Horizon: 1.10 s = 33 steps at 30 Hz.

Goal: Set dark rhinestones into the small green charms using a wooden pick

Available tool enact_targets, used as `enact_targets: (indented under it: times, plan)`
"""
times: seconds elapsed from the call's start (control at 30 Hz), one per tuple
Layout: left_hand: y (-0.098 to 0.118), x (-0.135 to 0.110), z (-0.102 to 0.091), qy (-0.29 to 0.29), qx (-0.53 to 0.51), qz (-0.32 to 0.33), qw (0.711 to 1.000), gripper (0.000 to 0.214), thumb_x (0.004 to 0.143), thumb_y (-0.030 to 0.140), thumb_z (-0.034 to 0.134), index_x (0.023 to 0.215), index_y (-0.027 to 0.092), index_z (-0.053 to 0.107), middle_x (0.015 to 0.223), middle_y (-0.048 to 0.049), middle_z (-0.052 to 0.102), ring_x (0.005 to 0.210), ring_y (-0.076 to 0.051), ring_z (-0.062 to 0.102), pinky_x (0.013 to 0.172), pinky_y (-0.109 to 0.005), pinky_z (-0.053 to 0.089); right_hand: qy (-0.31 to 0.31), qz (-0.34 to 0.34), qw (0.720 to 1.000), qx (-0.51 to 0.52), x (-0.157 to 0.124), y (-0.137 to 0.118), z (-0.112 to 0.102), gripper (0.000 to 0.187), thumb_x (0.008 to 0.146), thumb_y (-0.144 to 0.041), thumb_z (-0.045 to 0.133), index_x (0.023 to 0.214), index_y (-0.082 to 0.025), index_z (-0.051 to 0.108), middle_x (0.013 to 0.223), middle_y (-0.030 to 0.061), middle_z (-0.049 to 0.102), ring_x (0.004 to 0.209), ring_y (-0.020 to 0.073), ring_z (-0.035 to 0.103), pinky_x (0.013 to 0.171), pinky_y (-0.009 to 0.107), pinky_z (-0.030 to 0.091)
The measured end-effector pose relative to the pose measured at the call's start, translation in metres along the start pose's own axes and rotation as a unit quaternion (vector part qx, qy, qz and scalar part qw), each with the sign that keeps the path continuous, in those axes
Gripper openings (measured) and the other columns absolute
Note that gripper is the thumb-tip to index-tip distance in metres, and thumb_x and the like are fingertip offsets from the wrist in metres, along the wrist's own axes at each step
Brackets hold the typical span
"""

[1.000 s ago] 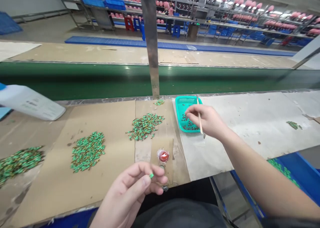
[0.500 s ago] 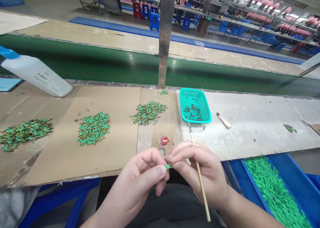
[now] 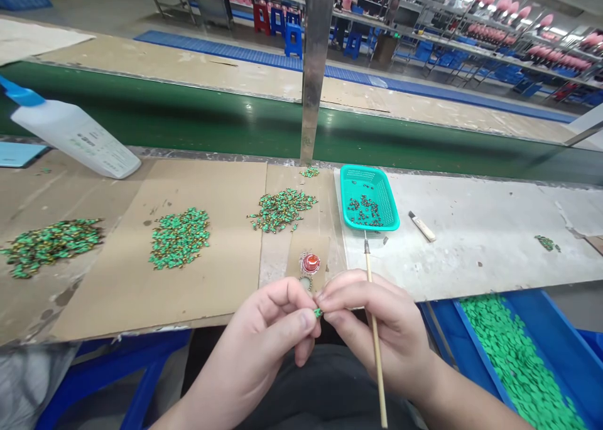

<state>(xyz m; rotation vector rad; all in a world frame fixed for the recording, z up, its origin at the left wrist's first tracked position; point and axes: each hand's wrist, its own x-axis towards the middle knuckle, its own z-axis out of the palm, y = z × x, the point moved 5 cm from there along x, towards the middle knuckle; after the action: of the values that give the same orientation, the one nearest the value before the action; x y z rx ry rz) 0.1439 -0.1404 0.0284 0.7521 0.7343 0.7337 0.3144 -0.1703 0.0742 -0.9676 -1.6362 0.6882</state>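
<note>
Worktop point(image 3: 471, 229) with a blue bin point(image 3: 541, 311) of green pieces at its front right; teal basket point(image 3: 370, 194) and green piles point(image 3: 179, 238) on top. Left hand point(image 3: 268, 326) pinches a green piece point(image 3: 318, 312) above the worktop's front edge; right hand point(image 3: 386, 329) clenches a wooden stick point(image 3: 375, 354), fingertips touching the piece.

Your camera rides on your head and faces forward and down, so the view is wide and tilted toward your work. Your left hand point(image 3: 268, 326) and your right hand point(image 3: 381, 329) sit nearest, around 6 o'clock. The bench point(image 3: 471, 254) crosses close beyond them, running from 9 to 3 o'clock. Farther out, a green belt point(image 3: 164, 113) spans the view behind it, a steel post point(image 3: 315, 72) rises at 12 o'clock, and distant shelves point(image 3: 471, 47) reach toward 1 o'clock.
</note>
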Motion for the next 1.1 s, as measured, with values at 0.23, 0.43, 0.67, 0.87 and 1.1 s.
enact_targets:
  times: [0.23, 0.43, 0.67, 0.87, 1.1]
  plan:
    - [-0.001, 0.000, -0.004, 0.033, 0.032, -0.001, 0.999, 0.038, 0.085, 0.048, 0.103, 0.076, 0.021, 0.079, 0.061, 0.0035, 0.064, 0.055, -0.011, 0.050, 0.056, -0.023, 0.042, -0.038, -0.103, 0.987, -0.117, -0.001, -0.013, -0.002, 0.028, 0.107, 0.001, 0.071, 0.127, -0.017, 0.079, 0.109, 0.0147, 0.086, 0.103, 0.0267, 0.087, 0.093, 0.038, 0.075]
    - [-0.003, -0.001, -0.011, 0.050, 0.050, 0.009, 0.997, 0.033, 0.089, 0.048, 0.101, 0.081, 0.021, 0.083, 0.063, 0.0017, 0.066, 0.056, -0.013, 0.054, 0.056, -0.023, 0.045, -0.045, -0.112, 0.982, -0.148, 0.000, -0.013, -0.001, 0.026, 0.110, -0.004, 0.069, 0.129, -0.020, 0.076, 0.104, 0.0134, 0.085, 0.096, 0.0276, 0.086, 0.086, 0.042, 0.076]
    - [-0.002, -0.001, -0.007, 0.026, 0.026, 0.005, 0.999, 0.043, 0.086, 0.056, 0.104, 0.082, 0.020, 0.081, 0.062, 0.0017, 0.065, 0.056, -0.013, 0.054, 0.055, -0.023, 0.049, -0.045, -0.088, 0.988, -0.116, 0.001, -0.006, 0.002, 0.029, 0.111, -0.004, 0.069, 0.131, -0.024, 0.077, 0.104, 0.0105, 0.085, 0.095, 0.0254, 0.086, 0.087, 0.041, 0.076]
    - [-0.005, -0.003, -0.010, 0.038, 0.032, 0.003, 0.999, 0.043, 0.088, 0.058, 0.103, 0.082, 0.021, 0.081, 0.061, 0.0014, 0.066, 0.056, -0.013, 0.056, 0.057, -0.022, 0.050, -0.035, -0.036, 0.997, -0.062, 0.001, 0.001, -0.004, 0.026, 0.106, -0.008, 0.077, 0.126, -0.025, 0.080, 0.101, 0.0063, 0.085, 0.091, 0.0223, 0.086, 0.083, 0.034, 0.073]
    - [-0.007, -0.006, -0.013, 0.037, 0.028, 0.000, 0.999, 0.042, 0.087, 0.057, 0.103, 0.080, 0.022, 0.081, 0.061, 0.0023, 0.065, 0.055, -0.012, 0.053, 0.056, -0.023, 0.049, -0.046, -0.038, 0.995, -0.075, 0.008, -0.002, -0.006, 0.017, 0.106, -0.010, 0.078, 0.113, -0.025, 0.078, 0.095, 0.0040, 0.083, 0.083, 0.0192, 0.082, 0.075, 0.030, 0.068]
